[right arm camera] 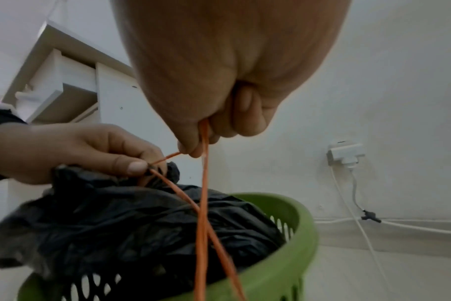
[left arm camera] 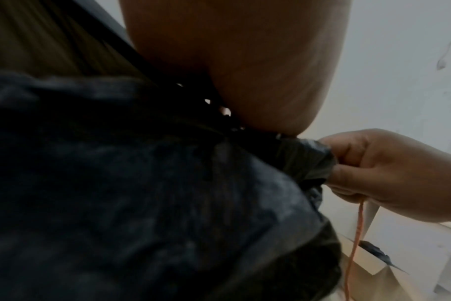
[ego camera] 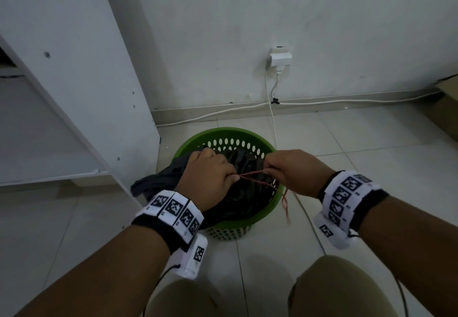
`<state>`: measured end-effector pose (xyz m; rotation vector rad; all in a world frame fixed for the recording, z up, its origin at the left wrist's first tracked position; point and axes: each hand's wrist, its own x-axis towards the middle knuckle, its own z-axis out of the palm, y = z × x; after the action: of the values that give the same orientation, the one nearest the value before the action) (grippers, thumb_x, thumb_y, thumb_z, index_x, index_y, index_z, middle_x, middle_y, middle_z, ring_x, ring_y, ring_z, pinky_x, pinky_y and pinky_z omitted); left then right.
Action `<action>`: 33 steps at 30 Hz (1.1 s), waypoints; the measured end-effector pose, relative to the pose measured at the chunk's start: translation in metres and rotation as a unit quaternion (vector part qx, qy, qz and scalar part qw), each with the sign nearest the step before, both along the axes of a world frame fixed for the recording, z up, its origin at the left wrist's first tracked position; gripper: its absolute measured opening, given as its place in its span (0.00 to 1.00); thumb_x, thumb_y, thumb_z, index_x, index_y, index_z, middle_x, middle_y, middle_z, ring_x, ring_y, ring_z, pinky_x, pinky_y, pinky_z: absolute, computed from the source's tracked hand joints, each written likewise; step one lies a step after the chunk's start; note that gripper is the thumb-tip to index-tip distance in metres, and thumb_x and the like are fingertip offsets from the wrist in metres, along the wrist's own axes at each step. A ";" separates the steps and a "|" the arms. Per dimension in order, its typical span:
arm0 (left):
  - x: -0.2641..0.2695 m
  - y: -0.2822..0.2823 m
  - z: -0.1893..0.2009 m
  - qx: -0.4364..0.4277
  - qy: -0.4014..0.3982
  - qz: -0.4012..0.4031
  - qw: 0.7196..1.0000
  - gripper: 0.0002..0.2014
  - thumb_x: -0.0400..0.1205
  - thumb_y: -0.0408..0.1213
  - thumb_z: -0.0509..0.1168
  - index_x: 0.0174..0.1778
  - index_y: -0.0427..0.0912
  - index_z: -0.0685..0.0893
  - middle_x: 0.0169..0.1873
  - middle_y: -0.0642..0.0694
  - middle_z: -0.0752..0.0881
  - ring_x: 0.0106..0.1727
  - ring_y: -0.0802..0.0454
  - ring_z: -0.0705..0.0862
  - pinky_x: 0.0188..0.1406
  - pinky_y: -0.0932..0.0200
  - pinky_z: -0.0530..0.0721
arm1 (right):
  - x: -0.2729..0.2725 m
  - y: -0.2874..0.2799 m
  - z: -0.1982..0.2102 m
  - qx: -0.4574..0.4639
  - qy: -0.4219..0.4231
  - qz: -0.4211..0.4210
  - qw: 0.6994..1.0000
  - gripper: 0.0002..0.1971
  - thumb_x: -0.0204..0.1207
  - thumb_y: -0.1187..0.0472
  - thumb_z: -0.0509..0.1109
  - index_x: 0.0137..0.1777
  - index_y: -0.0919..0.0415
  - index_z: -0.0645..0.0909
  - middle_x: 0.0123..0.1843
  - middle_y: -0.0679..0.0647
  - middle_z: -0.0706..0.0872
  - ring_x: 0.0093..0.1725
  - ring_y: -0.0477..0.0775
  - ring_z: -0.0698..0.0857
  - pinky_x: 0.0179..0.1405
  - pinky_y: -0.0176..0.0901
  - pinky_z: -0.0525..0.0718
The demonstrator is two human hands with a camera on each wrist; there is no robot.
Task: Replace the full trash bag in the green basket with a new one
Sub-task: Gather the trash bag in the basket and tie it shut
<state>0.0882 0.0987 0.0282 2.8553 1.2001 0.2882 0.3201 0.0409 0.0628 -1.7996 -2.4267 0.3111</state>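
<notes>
From my remote seat: no readable writing, only coded squares on the wristbands [ego camera: 173, 211]. My left hand [ego camera: 208, 180] pinches the black trash bag [right arm camera: 131, 222] neck; my right hand [ego camera: 295, 170] grips the orange string [right arm camera: 202, 203]. The green basket [ego camera: 250, 135] sits below both.

Pale tiled floor [ego camera: 371, 143], plain white wall [ego camera: 322, 19]. White shelving unit [ego camera: 74, 68] at left. Wall socket with white adapter [ego camera: 280, 57], white cables [ego camera: 347, 99] running along the skirting. Cardboard box [ego camera: 446, 108] far right. Dim light.
</notes>
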 end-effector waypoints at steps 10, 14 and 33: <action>0.007 0.000 -0.007 0.068 -0.024 -0.038 0.997 0.19 0.83 0.50 0.52 0.44 0.49 0.88 0.44 0.50 0.85 0.53 0.41 0.80 0.55 0.46 0.71 | -0.007 0.005 -0.007 0.032 0.093 -0.017 0.995 0.08 0.79 0.52 0.69 0.54 0.53 0.81 0.49 0.47 0.80 0.47 0.48 0.79 0.48 0.43 0.80; 0.016 -0.004 -0.007 0.091 -0.039 -0.039 0.994 0.15 0.83 0.46 0.55 0.45 0.47 0.87 0.46 0.48 0.85 0.54 0.40 0.80 0.56 0.47 0.67 | -0.037 0.006 -0.006 -0.062 0.166 -0.045 0.983 0.13 0.82 0.53 0.67 0.63 0.58 0.80 0.56 0.51 0.87 0.53 0.50 0.84 0.53 0.43 0.82; -0.015 -0.013 0.015 0.008 -0.129 0.081 0.988 0.27 0.84 0.60 0.52 0.76 0.55 0.77 0.74 0.47 0.78 0.76 0.42 0.72 0.76 0.38 0.65 | 0.025 0.010 -0.004 -0.004 0.035 -0.031 0.999 0.12 0.87 0.52 0.61 0.56 0.51 0.86 0.47 0.49 0.90 0.45 0.53 0.85 0.46 0.48 0.81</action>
<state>0.0728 0.0854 0.0436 2.6303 1.3785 0.6527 0.3453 0.0504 0.0590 -1.8311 -2.3198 0.3720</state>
